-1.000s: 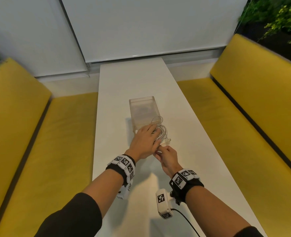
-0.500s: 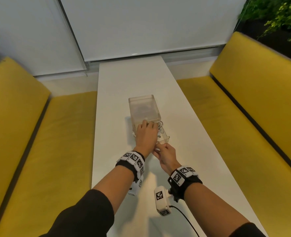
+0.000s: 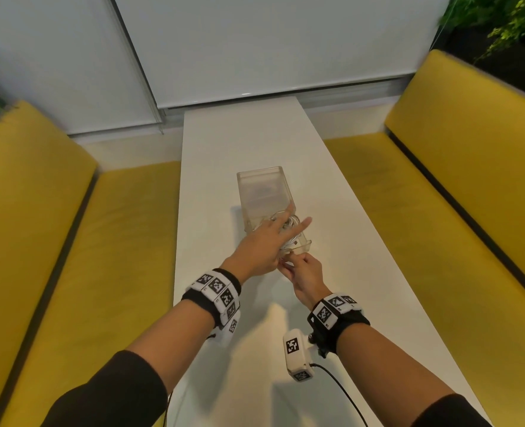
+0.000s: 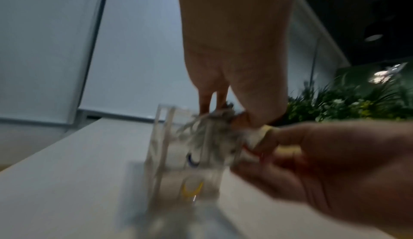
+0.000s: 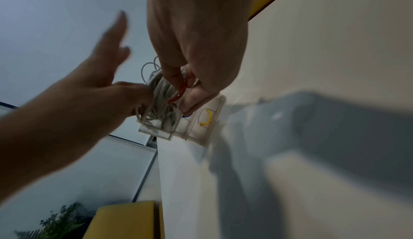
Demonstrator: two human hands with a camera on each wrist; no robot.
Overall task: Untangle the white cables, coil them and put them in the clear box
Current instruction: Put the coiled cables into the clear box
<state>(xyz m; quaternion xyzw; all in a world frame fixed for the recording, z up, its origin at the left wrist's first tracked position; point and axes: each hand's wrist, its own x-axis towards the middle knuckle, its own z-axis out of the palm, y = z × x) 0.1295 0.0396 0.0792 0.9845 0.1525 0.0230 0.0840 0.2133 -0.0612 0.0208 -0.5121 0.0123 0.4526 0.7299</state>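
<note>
A clear box (image 3: 305, 245) stands lengthwise in the middle of the white table (image 3: 249, 140). A bundle of coiled white cables (image 3: 289, 225) sits in it and rises a little above the rim. My left hand (image 3: 286, 230) lies over the bundle with fingers straight, and in the right wrist view its thumb presses the white cables (image 5: 158, 99). My right hand (image 3: 298, 262) pinches the box's near wall (image 5: 212, 112), with a red band at its fingertips. The left wrist view is blurred but shows the cables (image 4: 208, 129) inside the box (image 4: 161, 145).
Yellow benches (image 3: 440, 211) run along both long sides of the narrow table. A yellow band (image 5: 206, 117) and a blue one lie in small near compartments of the box. A white blind and wall close the far end, and plants (image 3: 507, 23) stand at the back right.
The cable loops that stuck out beside my left hand have gone down into the box. My left fingers have straightened and spread over them. My right hand stays at the near wall.
</note>
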